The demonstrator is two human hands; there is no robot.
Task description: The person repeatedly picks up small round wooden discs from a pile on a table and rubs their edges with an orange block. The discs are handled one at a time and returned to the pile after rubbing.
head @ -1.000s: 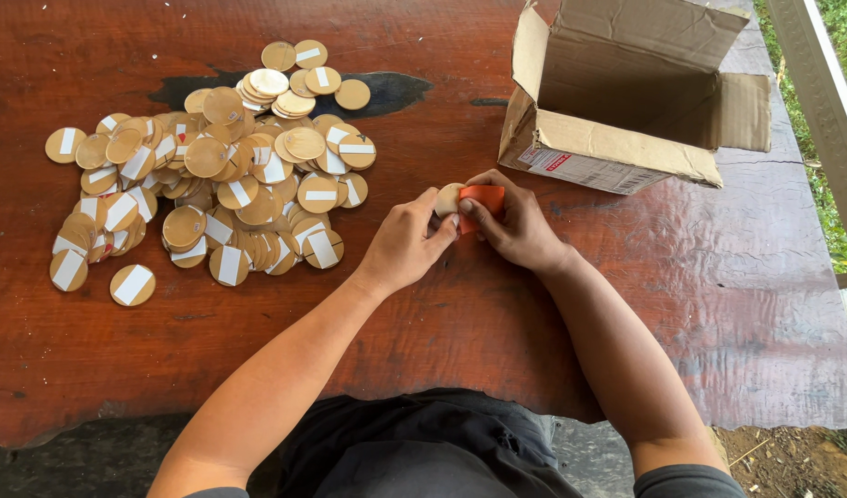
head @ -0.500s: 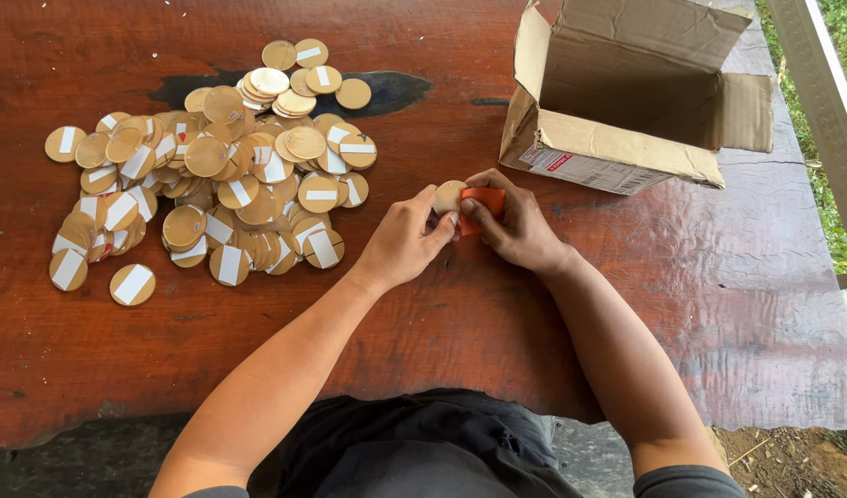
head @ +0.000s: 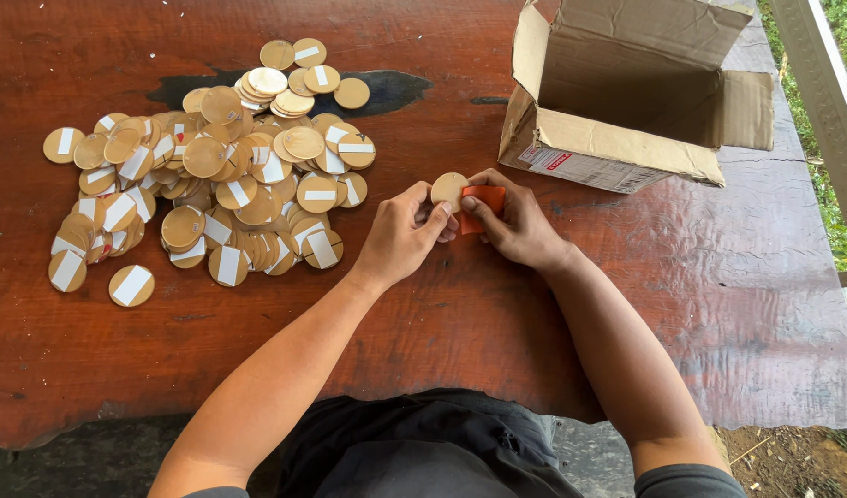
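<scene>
My left hand [head: 401, 238] pinches a round tan wooden disc [head: 448, 190] above the middle of the red-brown table [head: 423, 332]. My right hand [head: 516, 224] grips a small orange rectangular piece [head: 484, 201], pressed against the right side of the disc. Both hands meet just in front of the cardboard box. To the left lies a big heap of similar discs [head: 211, 184], many with a white strip across them.
An open cardboard box [head: 626, 101] lies on its side at the back right, its opening facing up and toward me. A dark patch [head: 387, 88] marks the table behind the heap. The table's right edge borders a white rail [head: 825, 101] and grass.
The disc has turned slightly in my left hand and shows more of its face. Both hands stay in the same spot.
</scene>
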